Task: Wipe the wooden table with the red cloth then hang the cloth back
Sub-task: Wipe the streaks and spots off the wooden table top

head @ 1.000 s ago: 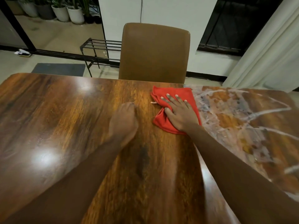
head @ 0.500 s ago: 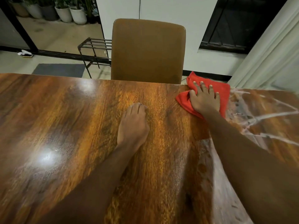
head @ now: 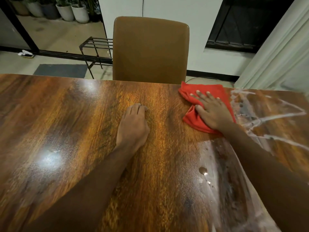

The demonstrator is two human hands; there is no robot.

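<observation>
Right hand (head: 213,114), fingers spread flat, pressed red cloth (head: 210,88) at worktop (head: 66,123) far edge beside chair (head: 150,51); a second earlier cloth sat nearer middle. Left hand (head: 133,126) rested flat, fingers together. White streaks (head: 282,116) remained right: wiping unfinished, hanging yet to come.

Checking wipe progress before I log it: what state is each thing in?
red cloth: bunched, lying at the table's far edge.
right hand: fingers spread, pressing the cloth.
left hand: resting on bare wood, holding nothing.
wooden table: glossy at left, white streaks at right.
chair: upright behind the far edge.
</observation>
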